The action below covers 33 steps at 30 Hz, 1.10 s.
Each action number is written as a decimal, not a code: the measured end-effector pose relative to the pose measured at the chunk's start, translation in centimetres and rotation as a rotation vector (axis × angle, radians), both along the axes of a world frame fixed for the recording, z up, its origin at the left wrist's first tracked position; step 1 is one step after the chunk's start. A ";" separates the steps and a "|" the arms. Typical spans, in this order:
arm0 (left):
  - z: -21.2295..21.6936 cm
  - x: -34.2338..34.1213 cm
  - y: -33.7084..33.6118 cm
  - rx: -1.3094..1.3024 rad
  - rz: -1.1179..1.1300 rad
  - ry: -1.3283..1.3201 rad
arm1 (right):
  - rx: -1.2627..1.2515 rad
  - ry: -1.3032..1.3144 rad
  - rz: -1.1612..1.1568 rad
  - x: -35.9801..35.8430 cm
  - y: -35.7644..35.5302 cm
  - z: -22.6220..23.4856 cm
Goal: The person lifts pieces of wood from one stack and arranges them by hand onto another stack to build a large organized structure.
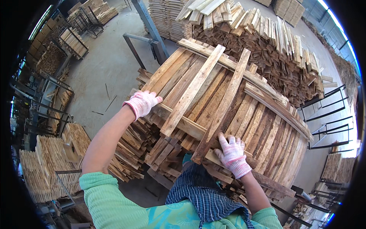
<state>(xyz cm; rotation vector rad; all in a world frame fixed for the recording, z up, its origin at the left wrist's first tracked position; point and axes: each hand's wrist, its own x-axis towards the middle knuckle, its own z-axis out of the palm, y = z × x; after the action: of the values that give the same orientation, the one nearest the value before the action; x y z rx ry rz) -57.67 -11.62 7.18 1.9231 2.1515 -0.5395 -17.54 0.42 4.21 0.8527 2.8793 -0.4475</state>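
Head view: planks point(213, 95) under both hands point(230, 150).

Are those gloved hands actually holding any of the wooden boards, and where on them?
The left hand lies on the near edge of the top boards. The right hand presses on the near end of a darker slat. A closed grip cannot be told.

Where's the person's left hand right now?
In the head view, the gloved left hand sits left of centre, resting on the left edge of the stack of wooden slats, beside a pale slat lying diagonally on top.
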 end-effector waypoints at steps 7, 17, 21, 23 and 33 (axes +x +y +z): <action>1.2 1.6 2.2 -0.059 0.066 0.070 | 0.020 -0.032 -0.021 -0.6 0.1 0.1; -3.1 4.5 -0.5 0.098 0.135 0.205 | 0.039 -0.187 0.042 -2.0 0.0 1.7; -1.0 3.3 1.3 0.073 0.036 0.097 | 0.074 -0.212 0.046 -2.2 0.5 1.4; -1.2 2.9 1.4 0.069 0.081 0.073 | 0.034 -0.144 0.051 -2.0 0.9 1.4; 7.6 6.0 9.1 -0.001 0.240 -0.101 | 0.011 0.014 -0.088 -0.6 2.1 1.6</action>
<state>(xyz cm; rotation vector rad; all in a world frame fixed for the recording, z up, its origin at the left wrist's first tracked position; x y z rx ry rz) -51.67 -2.48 14.82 1.6221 2.2718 -0.3904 -18.15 2.53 5.85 0.9844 2.8686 -0.4483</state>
